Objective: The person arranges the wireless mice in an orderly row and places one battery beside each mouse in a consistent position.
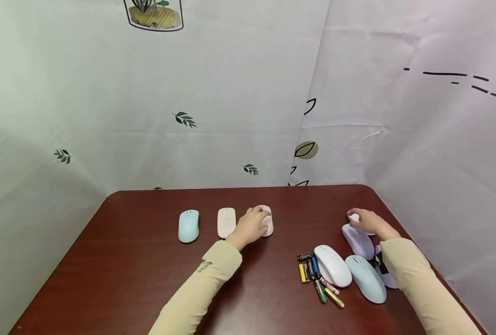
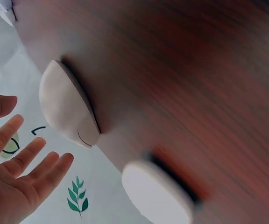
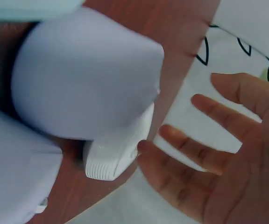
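Note:
My left hand (image 1: 250, 226) is over the tabletop beside a pale pink mouse (image 1: 268, 224). In the left wrist view its fingers are spread and a gap separates them from that mouse (image 2: 64, 100). A cream mouse (image 1: 226, 222) lies just left of this hand. Over at the right edge, my right hand (image 1: 370, 223) reaches above a white mouse (image 1: 353, 217), partly covered by it. The right wrist view shows loosely extended fingers, one fingertip at the white mouse (image 3: 118, 151); whether it touches cannot be told. A lavender mouse (image 3: 88, 74) lies close by.
A light blue mouse (image 1: 188, 226) lies at the left. At the right are a larger white mouse (image 1: 333, 265), another light blue mouse (image 1: 366, 279), and a purple and black mouse (image 1: 387, 275) partly behind the sleeve. Several batteries (image 1: 320, 291) are scattered there. A patterned curtain (image 1: 231, 93) borders the table.

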{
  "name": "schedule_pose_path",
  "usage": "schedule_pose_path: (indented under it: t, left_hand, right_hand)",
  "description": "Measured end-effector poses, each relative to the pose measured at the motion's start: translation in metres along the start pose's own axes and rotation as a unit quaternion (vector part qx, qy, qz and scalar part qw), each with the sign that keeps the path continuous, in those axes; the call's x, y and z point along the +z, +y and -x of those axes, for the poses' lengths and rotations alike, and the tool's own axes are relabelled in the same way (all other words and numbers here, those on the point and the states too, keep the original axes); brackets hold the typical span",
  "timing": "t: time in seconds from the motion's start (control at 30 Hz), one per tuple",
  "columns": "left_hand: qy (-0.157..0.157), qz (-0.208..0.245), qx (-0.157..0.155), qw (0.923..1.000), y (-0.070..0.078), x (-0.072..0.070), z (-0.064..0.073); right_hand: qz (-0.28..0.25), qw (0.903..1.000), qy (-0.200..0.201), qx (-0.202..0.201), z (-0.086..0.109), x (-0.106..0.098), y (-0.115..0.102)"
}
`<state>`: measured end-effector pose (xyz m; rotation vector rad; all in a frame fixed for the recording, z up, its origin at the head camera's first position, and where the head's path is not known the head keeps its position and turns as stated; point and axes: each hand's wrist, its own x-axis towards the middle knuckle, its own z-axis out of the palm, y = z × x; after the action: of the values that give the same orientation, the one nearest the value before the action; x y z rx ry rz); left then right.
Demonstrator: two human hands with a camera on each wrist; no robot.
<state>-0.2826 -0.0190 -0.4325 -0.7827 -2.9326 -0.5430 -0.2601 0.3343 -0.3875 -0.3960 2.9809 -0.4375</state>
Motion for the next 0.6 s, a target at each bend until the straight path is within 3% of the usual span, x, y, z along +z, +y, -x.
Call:
schedule_pose_path:
  t: [0.17,0.23,0.37,0.6]
  left_hand:
    - [-0.056,-0.001,-0.022,0.9982,0.008,0.001,-0.007]
    - [-0.062,-0.001,-0.031,0.9976,0.011,0.001,-0.009]
    - [-0.043,-0.023,-0.038,0.9981,0.013,0.000,-0.010]
    - [-0.010,-0.062,-0.020,0.9978,0.016,0.004,-0.016]
  right_hand:
    - [0.000,0.9988,-0.041,0.026,0.003,0.009,-0.007]
    - [-0.009,0.9969,-0.060,0.051,0.002,0.012,-0.010]
    - [-0.020,0.9925,-0.081,0.090,0.000,0.020,-0.012]
    - [-0.007,0.9899,-0.098,0.102,0.000,0.020,-0.010]
